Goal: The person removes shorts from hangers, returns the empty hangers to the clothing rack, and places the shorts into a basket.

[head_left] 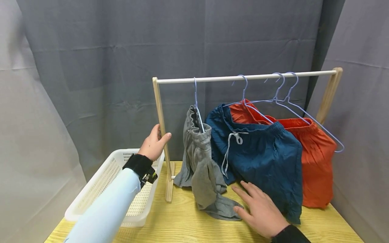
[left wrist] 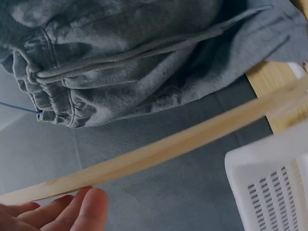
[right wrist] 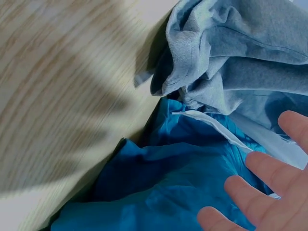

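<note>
My left hand (head_left: 154, 143) is at the rack's left wooden post (head_left: 161, 114), its thumb across the post's front in the head view. In the left wrist view the fingertips (left wrist: 94, 204) lie along the edge of the post (left wrist: 159, 151), not wrapped round it. Grey shorts (head_left: 202, 168) hang sideways from a hanger (head_left: 196, 92) near the rack's left end. My right hand (head_left: 262, 212), fingers spread, is in front of blue shorts (head_left: 258, 152) with a white drawstring (head_left: 226, 155). The right wrist view shows it beside the blue fabric (right wrist: 168, 187); contact is unclear.
A white perforated basket (head_left: 138, 221) stands left of the rack, beneath my left forearm. Red shorts (head_left: 319, 165) hang behind the blue ones, with several lilac hangers on the white bar (head_left: 218, 79). Grey cloth (head_left: 121, 67) surrounds the wooden table (head_left: 170, 222).
</note>
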The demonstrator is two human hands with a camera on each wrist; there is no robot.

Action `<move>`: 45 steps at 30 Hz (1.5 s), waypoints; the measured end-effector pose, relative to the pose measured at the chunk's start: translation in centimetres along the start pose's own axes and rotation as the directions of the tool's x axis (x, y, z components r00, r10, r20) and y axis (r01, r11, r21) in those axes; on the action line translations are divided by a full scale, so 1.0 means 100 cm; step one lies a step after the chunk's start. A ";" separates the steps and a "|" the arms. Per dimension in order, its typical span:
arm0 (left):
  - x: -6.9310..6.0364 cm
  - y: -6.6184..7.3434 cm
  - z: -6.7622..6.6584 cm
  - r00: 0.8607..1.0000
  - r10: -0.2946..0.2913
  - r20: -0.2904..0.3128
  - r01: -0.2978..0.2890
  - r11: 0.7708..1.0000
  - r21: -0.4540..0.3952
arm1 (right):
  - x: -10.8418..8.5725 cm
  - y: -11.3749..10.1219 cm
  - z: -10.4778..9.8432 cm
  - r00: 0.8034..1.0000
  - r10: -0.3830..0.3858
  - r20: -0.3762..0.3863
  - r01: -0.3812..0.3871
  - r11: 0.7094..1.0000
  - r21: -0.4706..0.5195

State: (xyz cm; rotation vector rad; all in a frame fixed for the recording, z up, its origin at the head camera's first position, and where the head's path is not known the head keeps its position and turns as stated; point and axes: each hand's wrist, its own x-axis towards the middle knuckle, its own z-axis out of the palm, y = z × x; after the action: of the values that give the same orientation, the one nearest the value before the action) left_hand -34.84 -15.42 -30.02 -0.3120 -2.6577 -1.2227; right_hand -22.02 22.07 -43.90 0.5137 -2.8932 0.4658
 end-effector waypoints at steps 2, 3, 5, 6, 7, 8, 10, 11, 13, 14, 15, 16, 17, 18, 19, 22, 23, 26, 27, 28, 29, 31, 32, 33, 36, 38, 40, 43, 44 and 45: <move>0.005 0.000 0.001 1.000 -0.002 -0.025 0.001 0.999 -0.044 | 0.000 0.000 0.000 1.000 0.001 -0.001 -0.001 1.000 0.000; 0.007 0.000 0.002 0.999 -0.003 -0.038 0.000 0.998 -0.066 | 0.000 0.000 0.000 1.000 0.003 -0.001 -0.003 1.000 0.001; 0.013 -0.001 0.004 0.998 0.005 -0.064 -0.012 0.994 -0.108 | 0.000 0.000 0.000 1.000 0.005 -0.003 -0.005 1.000 0.003; 0.016 -0.001 0.005 0.997 0.013 -0.076 -0.022 0.992 -0.125 | 0.000 0.001 0.001 1.000 0.008 -0.004 -0.008 1.000 0.004; 0.018 -0.002 0.005 0.996 0.019 -0.084 -0.030 0.990 -0.141 | 0.000 0.001 0.001 1.000 0.011 -0.004 -0.011 1.000 0.005; 0.021 -0.002 0.006 0.995 0.021 -0.094 -0.035 0.987 -0.156 | 0.000 0.001 0.001 1.000 0.013 -0.002 -0.013 1.000 0.005; 0.025 -0.003 0.009 0.994 0.020 -0.110 -0.039 0.983 -0.180 | 0.000 0.002 0.002 1.000 0.017 -0.001 -0.017 1.000 0.004; 0.028 -0.004 0.010 0.993 0.014 -0.115 -0.035 0.982 -0.188 | 0.000 0.003 0.003 1.000 0.019 0.000 -0.019 1.000 0.005; 0.031 -0.005 0.012 0.993 -0.005 -0.122 -0.020 0.978 -0.205 | -0.001 0.003 0.004 1.000 0.021 0.003 -0.021 1.000 0.010; 0.033 -0.005 0.013 0.992 -0.014 -0.127 -0.014 0.977 -0.213 | -0.001 0.004 0.005 1.000 0.021 0.004 -0.021 1.000 0.012; 0.035 -0.006 0.013 0.991 -0.021 -0.132 -0.009 0.975 -0.221 | -0.001 0.004 0.006 1.000 0.021 0.004 -0.022 1.000 0.015; 0.037 -0.007 0.014 0.990 -0.024 -0.138 -0.008 0.974 -0.228 | -0.001 0.003 0.006 1.000 0.021 0.004 -0.021 1.000 0.016; 0.039 -0.007 0.014 0.989 -0.027 -0.143 -0.008 0.972 -0.236 | -0.001 0.003 0.006 1.000 0.022 0.005 -0.022 1.000 0.017; 0.041 -0.008 0.014 0.988 -0.024 -0.153 -0.014 0.970 -0.244 | -0.001 0.003 0.006 1.000 0.022 0.004 -0.022 1.000 0.017; 0.043 -0.008 0.014 0.987 -0.021 -0.160 -0.020 0.967 -0.253 | -0.001 0.002 0.007 1.000 0.023 0.003 -0.023 1.000 0.016; 0.047 -0.006 0.015 0.984 -0.008 -0.177 -0.044 0.956 -0.290 | -0.001 0.002 0.006 1.000 0.025 0.002 -0.025 1.000 0.011; 0.049 -0.006 0.016 0.984 -0.009 -0.177 -0.047 0.950 -0.309 | -0.002 0.001 0.006 1.000 0.026 0.003 -0.026 1.000 0.011; 0.052 -0.006 0.019 0.986 -0.015 -0.167 -0.048 0.929 -0.366 | -0.003 0.001 0.006 1.000 0.025 0.006 -0.025 1.000 0.009; 0.054 -0.007 0.020 0.986 -0.019 -0.165 -0.046 0.923 -0.381 | -0.003 0.001 0.006 1.000 0.023 0.006 -0.023 1.000 0.007; 0.054 -0.007 0.021 0.987 -0.024 -0.161 -0.042 0.917 -0.397 | -0.003 0.001 0.006 1.000 0.022 0.005 -0.022 1.000 0.005; 0.056 -0.008 0.022 0.986 -0.027 -0.163 -0.043 0.912 -0.408 | -0.002 0.001 0.006 1.000 0.020 0.002 -0.020 1.000 0.002; 0.058 -0.010 0.024 0.984 -0.022 -0.177 -0.056 0.905 -0.422 | -0.001 0.001 0.006 1.000 0.015 -0.001 -0.015 1.000 -0.002; 0.060 -0.011 0.026 0.981 -0.022 -0.191 -0.060 0.907 -0.416 | -0.001 0.000 0.006 1.000 0.013 -0.001 -0.013 1.000 -0.002; 0.060 -0.011 0.026 0.980 -0.018 -0.201 -0.067 0.909 -0.411 | 0.000 0.000 0.006 1.000 0.014 0.001 -0.014 1.000 0.001; 0.062 -0.014 0.029 0.971 -0.006 -0.238 -0.093 0.911 -0.401 | 0.001 -0.001 0.008 1.000 0.019 0.007 -0.019 1.000 0.013; 0.063 -0.016 0.032 0.965 -0.002 -0.262 -0.105 0.912 -0.396 | 0.002 -0.002 0.010 1.000 0.027 0.014 -0.027 0.999 0.021; 0.063 -0.018 0.034 0.960 0.006 -0.279 -0.123 0.906 -0.404 | 0.002 -0.002 0.012 0.999 0.031 0.017 -0.032 0.999 0.027; 0.063 -0.019 0.036 0.956 0.011 -0.293 -0.139 0.897 -0.419 | 0.003 -0.002 0.013 0.999 0.033 0.020 -0.034 0.999 0.029; 0.063 -0.019 0.037 0.956 0.013 -0.294 -0.143 0.894 -0.425 | 0.004 -0.002 0.014 0.999 0.032 0.019 -0.033 0.999 0.028; 0.064 -0.019 0.038 0.956 0.014 -0.294 -0.147 0.889 -0.433 | 0.004 -0.003 0.014 0.999 0.032 0.018 -0.032 0.999 0.027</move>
State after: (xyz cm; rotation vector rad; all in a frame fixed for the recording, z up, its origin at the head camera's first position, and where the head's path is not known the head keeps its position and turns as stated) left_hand -41.83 -13.05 -32.15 -0.2855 -2.0766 -1.7074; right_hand -22.46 21.25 -45.01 0.4783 -2.9195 0.5087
